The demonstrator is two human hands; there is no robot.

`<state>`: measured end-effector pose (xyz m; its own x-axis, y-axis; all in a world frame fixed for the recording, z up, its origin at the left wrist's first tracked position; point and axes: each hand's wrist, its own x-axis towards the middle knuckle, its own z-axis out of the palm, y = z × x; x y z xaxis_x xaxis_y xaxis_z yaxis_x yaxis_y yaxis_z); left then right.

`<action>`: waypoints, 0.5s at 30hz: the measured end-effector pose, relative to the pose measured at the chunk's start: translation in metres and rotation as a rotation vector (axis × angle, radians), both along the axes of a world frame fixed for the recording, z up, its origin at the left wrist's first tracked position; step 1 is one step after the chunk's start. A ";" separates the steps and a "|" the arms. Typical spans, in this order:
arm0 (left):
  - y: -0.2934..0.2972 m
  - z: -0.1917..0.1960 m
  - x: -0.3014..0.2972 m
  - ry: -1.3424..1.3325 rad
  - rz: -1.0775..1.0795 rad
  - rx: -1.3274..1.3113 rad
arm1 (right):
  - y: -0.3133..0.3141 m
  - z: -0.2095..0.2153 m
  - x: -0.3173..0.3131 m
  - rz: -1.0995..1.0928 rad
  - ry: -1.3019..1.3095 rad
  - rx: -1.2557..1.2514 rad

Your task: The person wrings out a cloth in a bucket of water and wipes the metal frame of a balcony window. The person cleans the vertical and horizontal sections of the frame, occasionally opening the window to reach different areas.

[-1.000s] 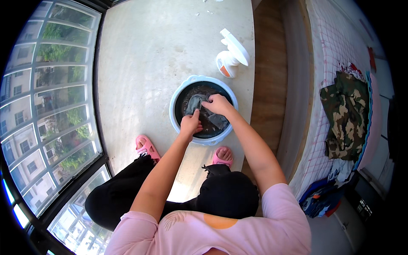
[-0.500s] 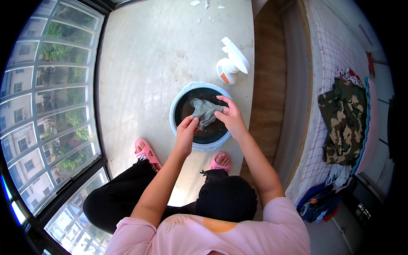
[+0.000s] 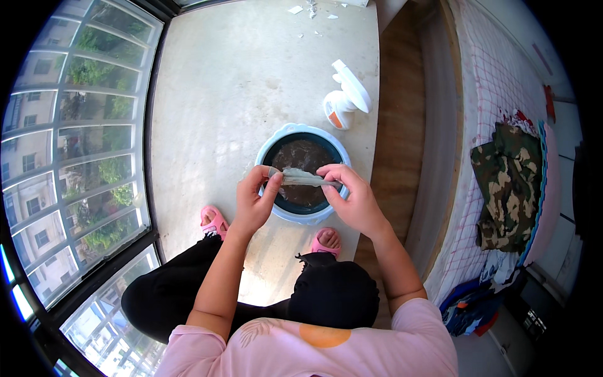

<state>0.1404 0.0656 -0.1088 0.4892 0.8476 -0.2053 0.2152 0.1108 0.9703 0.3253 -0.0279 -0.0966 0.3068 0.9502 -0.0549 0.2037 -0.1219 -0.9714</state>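
A small grey-green cloth (image 3: 303, 178) is stretched sideways between my hands, above a pale blue basin (image 3: 344, 147). My left hand (image 3: 256, 198) pinches its left end between thumb and fingers. The other end is pinched by my right hand (image 3: 353, 198), near the basin's right rim. Dark, murky water (image 3: 300, 152) fills the basin below, its surface rippled. What the cloth is exactly, a sock or a rag, I cannot tell.
Beyond the basin stands a white spray bottle (image 3: 342, 100). White flakes (image 3: 312, 9) lie at the far end of the pale floor (image 3: 213, 94). A barred window (image 3: 81, 138) runs along the left. On the right, a bed (image 3: 465, 207) holds camouflage clothing (image 3: 512, 185).
The cloth hung loose and bunched over the water before; now it is pulled into a narrow strip. Both hands have come up and moved apart.
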 end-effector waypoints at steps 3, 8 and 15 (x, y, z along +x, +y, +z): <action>0.015 0.004 0.009 0.012 -0.151 -0.180 | 0.008 -0.008 0.001 0.093 0.250 -0.208; 0.028 -0.031 0.022 -0.088 -0.141 -0.143 | 0.033 -0.008 -0.001 0.232 0.083 -0.354; 0.005 -0.050 0.018 -0.097 -0.072 -0.569 | 0.027 -0.031 0.001 0.201 0.198 -0.282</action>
